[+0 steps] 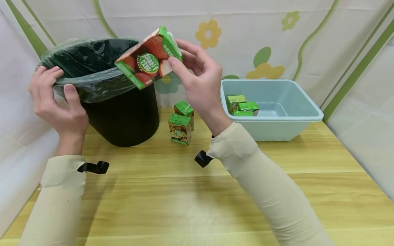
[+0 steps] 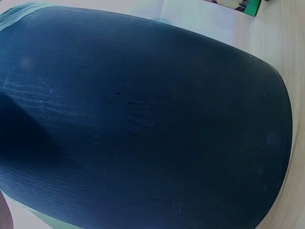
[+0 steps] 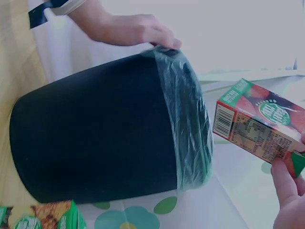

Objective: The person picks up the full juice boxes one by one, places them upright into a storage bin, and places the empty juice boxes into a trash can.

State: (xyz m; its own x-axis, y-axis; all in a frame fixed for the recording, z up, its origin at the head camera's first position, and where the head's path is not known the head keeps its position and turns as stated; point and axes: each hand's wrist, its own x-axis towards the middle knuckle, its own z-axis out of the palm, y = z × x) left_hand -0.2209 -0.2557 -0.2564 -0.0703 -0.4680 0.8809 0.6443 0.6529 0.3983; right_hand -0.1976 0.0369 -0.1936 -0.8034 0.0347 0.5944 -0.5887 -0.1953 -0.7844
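Note:
My right hand (image 1: 201, 75) pinches a red and green juice box (image 1: 147, 61) by one end, thumb in front. The box is tilted over the right side of the black trash bin's rim; in the right wrist view, the juice box (image 3: 262, 124) shows its barcode and printed side. My left hand (image 1: 58, 99) grips the left rim of the trash bin (image 1: 123, 119), fingers over the edge and thumb outside. A translucent green liner bag (image 1: 101, 83) is folded over that rim. The left wrist view is mostly filled by the bin's dark wall (image 2: 152, 119).
Two small juice boxes (image 1: 180, 130) stand on the wooden table (image 1: 184, 205) right of the bin. A light blue plastic basin (image 1: 261, 128) at the right holds several green-topped boxes (image 1: 243, 106). A flowered curtain (image 1: 261, 34) hangs behind.

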